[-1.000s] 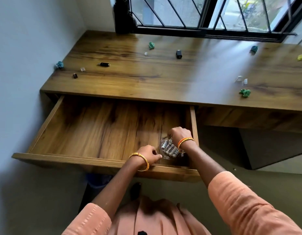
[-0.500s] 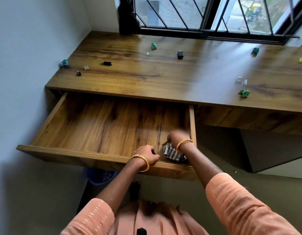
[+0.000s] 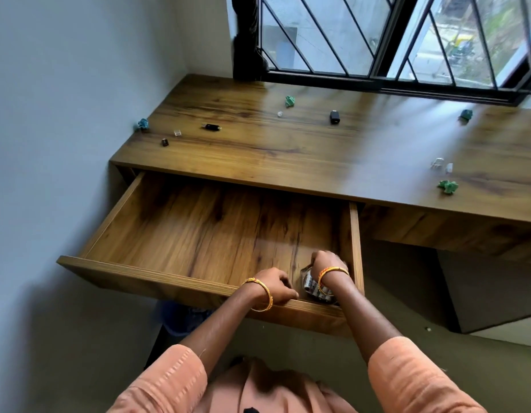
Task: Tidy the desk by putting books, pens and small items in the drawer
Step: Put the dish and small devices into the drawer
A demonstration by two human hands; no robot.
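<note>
Over the last second the right hand has carried the clear jar lower and closer to the drawer's front right corner, and the jar now looks to be resting on the drawer floor, though the wrist hides its base. The right fingers are curled over the top of the jar and grip it; release has not begun. The left hand has moved off the jar's side and now rests on the drawer's front edge, fingers curled over the wood, likely steadying it. So one item is as good as stored. Left on the desk are scattered bits: green crumpled scraps, a black block, a small black stick and clear pieces, all well apart, so most of the tidying remains.
</note>
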